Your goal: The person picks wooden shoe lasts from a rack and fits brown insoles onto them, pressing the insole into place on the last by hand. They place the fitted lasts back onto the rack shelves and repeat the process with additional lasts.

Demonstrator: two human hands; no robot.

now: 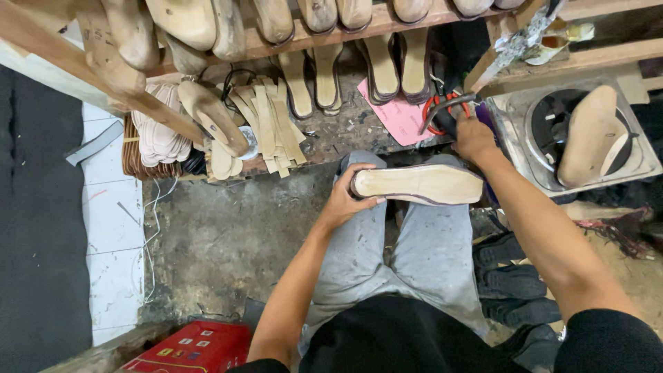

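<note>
Two bare hands work above grey, paint-flecked trouser knees [387, 242]. At centre, the left hand [344, 200] is curled around the heel end of a flat tan-soled shoe on its last [418, 184], which lies sole-up across the lap, toe pointing to three o'clock. Just beyond the toe, at one o'clock, the right hand [473, 138] is closed on red-handled metal pincers [445, 110]. Farther off, at eleven o'clock, pale leather insoles [266, 131] lie fanned on a low wooden shelf [338, 135], and wooden lasts [186, 21] line the rack at twelve o'clock.
</note>
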